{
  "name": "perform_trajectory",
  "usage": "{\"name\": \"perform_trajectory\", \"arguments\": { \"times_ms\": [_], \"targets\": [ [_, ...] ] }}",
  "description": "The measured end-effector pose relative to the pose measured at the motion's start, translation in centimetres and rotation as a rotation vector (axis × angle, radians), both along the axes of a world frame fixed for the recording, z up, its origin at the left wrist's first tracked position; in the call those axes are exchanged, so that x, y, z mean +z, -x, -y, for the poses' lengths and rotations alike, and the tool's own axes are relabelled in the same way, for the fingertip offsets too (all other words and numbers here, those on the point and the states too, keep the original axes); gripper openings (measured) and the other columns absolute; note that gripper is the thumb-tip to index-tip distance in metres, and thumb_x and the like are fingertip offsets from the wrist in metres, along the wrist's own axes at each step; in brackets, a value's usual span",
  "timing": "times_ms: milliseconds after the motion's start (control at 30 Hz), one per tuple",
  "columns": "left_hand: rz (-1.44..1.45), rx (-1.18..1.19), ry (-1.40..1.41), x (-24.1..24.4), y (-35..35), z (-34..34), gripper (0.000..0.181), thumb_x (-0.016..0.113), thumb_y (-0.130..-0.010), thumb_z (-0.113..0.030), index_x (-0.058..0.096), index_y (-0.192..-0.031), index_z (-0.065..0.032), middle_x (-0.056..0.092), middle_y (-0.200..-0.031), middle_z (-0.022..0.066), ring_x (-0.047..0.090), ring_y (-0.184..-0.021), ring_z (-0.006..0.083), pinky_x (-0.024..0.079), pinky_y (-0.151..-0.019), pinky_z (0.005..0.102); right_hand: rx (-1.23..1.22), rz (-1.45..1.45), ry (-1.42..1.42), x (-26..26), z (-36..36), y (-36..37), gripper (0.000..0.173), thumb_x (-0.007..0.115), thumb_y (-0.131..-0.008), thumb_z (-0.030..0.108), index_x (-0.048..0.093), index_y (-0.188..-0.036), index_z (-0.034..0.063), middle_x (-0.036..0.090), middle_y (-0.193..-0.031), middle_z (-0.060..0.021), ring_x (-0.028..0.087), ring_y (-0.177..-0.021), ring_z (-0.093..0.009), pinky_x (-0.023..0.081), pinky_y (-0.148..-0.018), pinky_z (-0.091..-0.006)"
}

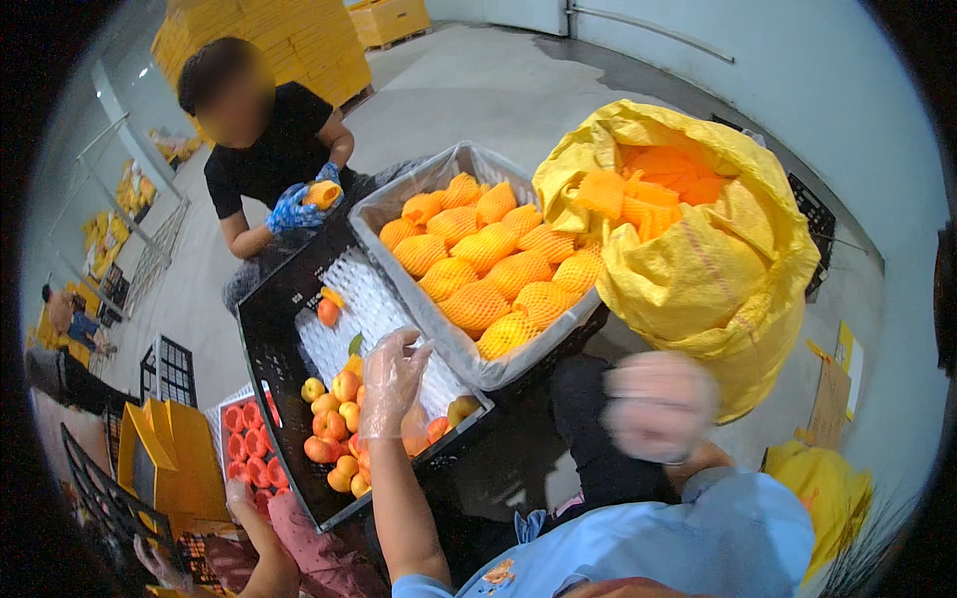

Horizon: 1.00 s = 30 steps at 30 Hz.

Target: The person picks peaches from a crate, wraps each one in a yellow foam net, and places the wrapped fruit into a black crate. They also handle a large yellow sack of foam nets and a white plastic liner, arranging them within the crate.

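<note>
My left hand [394,381], in a clear plastic glove, is over the black plastic crate [265,321], above the loose peach-like fruits [329,426]; its fingers are curled, and whether they hold anything cannot be told. My right hand [660,406] is motion-blurred above my dark-clad knee, beside the yellow woven sack [710,291]; its grasp is unclear. Orange foam fruit nets [650,198] fill the sack's mouth. Between sack and crate stands a plastic-lined box [471,374] full of fruits in foam nets [486,247]. White foam padding [359,276] lines the crate.
Across the crate sits a co-worker [262,149] in blue patterned gloves, holding a netted fruit [323,195]. At lower left, another person's gloved hand [239,497] is by a tray of red fruit cups [254,441]. Stacked yellow boxes [299,45] stand behind.
</note>
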<state>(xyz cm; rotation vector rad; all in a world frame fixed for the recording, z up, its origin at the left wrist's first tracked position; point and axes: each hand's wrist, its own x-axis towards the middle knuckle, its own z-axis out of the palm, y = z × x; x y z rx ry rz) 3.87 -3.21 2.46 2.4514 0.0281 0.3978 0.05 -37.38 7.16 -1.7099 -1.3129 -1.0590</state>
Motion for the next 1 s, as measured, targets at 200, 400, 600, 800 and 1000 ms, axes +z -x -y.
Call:
{"name": "perform_trajectory", "arguments": {
  "times_ms": [200, 400, 600, 800, 1000],
  "targets": [
    [0.101, -0.051, 0.448, -0.4, 1.5, 0.9, 0.028, 0.067, -0.088, -0.008, 0.062, -0.115, 0.0007, 0.067, -0.105, 0.0098, 0.065, -0.095, 0.0192, 0.053, -0.084, 0.033, -0.865, -0.365, -0.029, 4.4, 14.7, 1.8, 0.132, 0.09, -0.057, 0.051, 0.013, -0.153, 0.0028, 0.024, -0.157, -0.0171, 0.019, -0.146, -0.033, 0.02, -0.118, -0.047],
    [0.245, -0.416, 0.445, 3.9, -2.1, 11.8, 0.098, 0.078, -0.072, -0.013, 0.024, -0.152, -0.0093, 0.033, -0.153, 0.0129, 0.031, -0.141, 0.0295, 0.033, -0.111, 0.0501, -0.942, -0.641, -0.153, -2.4, 26.9, -2.3, 0.148, 0.095, -0.041, 0.046, 0.008, -0.153, 0.0023, 0.025, -0.155, -0.0194, 0.023, -0.144, -0.035, 0.023, -0.118, -0.0439],
    [0.14, -0.751, 0.565, 6.2, -7.3, 24.8, 0.095, 0.077, -0.077, -0.025, 0.021, -0.152, -0.0106, 0.047, -0.142, 0.0166, 0.046, -0.131, 0.0335, 0.038, -0.109, 0.0396, -0.727, -0.386, -0.008, 4.2, 22.0, -1.4, 0.147, 0.085, -0.042, 0.067, 0.014, -0.153, 0.0032, 0.024, -0.156, -0.021, 0.029, -0.142, -0.036, 0.026, -0.116, -0.0456],
    [0.098, -1.042, 0.151, 5.7, -7.4, 35.3, 0.056, 0.066, -0.082, -0.035, 0.054, -0.131, -0.0096, 0.057, -0.131, 0.0175, 0.053, -0.121, 0.036, 0.042, -0.102, 0.0417, -0.756, -0.264, 0.551, 10.2, 16.6, -0.3, 0.137, 0.089, -0.039, 0.054, 0.024, -0.153, 0.0162, 0.02, -0.158, -0.0178, 0.029, -0.141, -0.039, 0.027, -0.115, -0.0471],
    [-0.109, -0.972, -0.077, 3.6, -7.9, 37.6, 0.036, 0.062, -0.084, -0.021, 0.062, -0.111, 0.0016, 0.065, -0.108, 0.0235, 0.062, -0.102, 0.0341, 0.047, -0.091, 0.0427, -0.484, -0.428, 0.529, 7.4, 20.0, -5.1, 0.086, 0.074, -0.061, 0.008, 0.046, -0.142, 0.0183, 0.067, -0.104, -0.0213, 0.065, -0.093, -0.038, 0.053, -0.082, -0.0438]
  ]
}}
